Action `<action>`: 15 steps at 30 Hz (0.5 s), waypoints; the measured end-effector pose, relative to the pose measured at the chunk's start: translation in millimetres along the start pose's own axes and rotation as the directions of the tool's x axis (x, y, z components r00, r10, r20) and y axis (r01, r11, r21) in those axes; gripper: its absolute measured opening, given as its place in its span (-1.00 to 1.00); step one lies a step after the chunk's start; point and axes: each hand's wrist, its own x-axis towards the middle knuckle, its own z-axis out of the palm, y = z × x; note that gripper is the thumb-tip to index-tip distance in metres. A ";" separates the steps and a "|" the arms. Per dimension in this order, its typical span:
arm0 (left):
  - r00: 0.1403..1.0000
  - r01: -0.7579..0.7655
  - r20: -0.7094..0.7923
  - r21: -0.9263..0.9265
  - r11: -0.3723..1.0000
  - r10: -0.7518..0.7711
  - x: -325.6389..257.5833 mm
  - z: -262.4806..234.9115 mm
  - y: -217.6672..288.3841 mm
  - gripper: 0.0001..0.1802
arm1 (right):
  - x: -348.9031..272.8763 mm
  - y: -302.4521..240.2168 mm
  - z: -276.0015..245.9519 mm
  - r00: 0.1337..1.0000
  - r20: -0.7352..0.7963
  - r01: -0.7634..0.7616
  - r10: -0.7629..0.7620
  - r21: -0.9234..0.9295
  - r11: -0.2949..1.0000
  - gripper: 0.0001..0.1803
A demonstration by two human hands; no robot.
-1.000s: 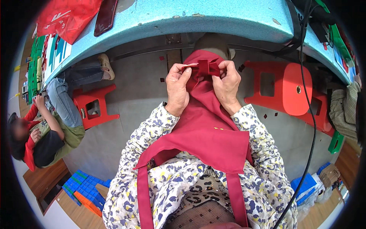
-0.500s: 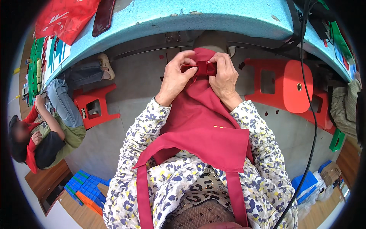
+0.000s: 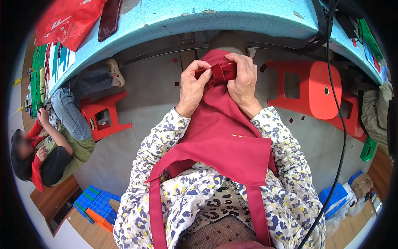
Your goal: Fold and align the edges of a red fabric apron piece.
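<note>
Over my lap I hold a dark red velvet ribbon bow (image 3: 218, 74). It has a band across its middle and loops to either side. My left hand (image 3: 192, 89) pinches its left side between thumb and forefinger. My right hand (image 3: 243, 83) is closed on the right loop, with the fingers bent over its top. The fingers partly hide the bow's ends. Beneath the hands spreads the red apron (image 3: 222, 120) that I wear, close in colour to the bow.
A speckled blue table (image 3: 174, 25) curves ahead, with a red bag (image 3: 68, 20) and a dark phone (image 3: 110, 20) on it. Red stools (image 3: 325, 91) stand at right and left. A black cable (image 3: 343, 137) hangs at right. Another person (image 3: 54, 153) sits at left.
My left hand has shifted slightly right and its fingers have drawn together. The bow has tilted a little, and my right fingers now reach further over its top.
</note>
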 end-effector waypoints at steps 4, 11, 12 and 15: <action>1.000 0.005 0.014 -0.070 0.998 -0.004 1.9 -5.6 -3.9 -0.95 | 0.3 -1.2 1.8 0.998 0.060 0.033 -0.032 -0.021 0.999 -0.43; 0.992 0.128 0.045 -0.241 0.962 -0.120 2.0 -12.7 7.1 -0.88 | -1.8 -0.2 7.1 0.982 0.178 -0.106 0.070 0.200 0.974 -0.42; 0.992 0.128 0.044 -0.241 0.962 -0.121 1.1 -12.4 10.9 -0.88 | -1.6 -1.5 6.6 0.981 0.179 -0.106 0.070 0.200 0.974 -0.42; 0.977 0.211 0.058 -0.159 0.964 -0.204 -1.6 -18.0 19.3 -0.84 | -1.8 -7.1 5.2 0.966 0.214 -0.191 0.146 0.205 0.960 -0.42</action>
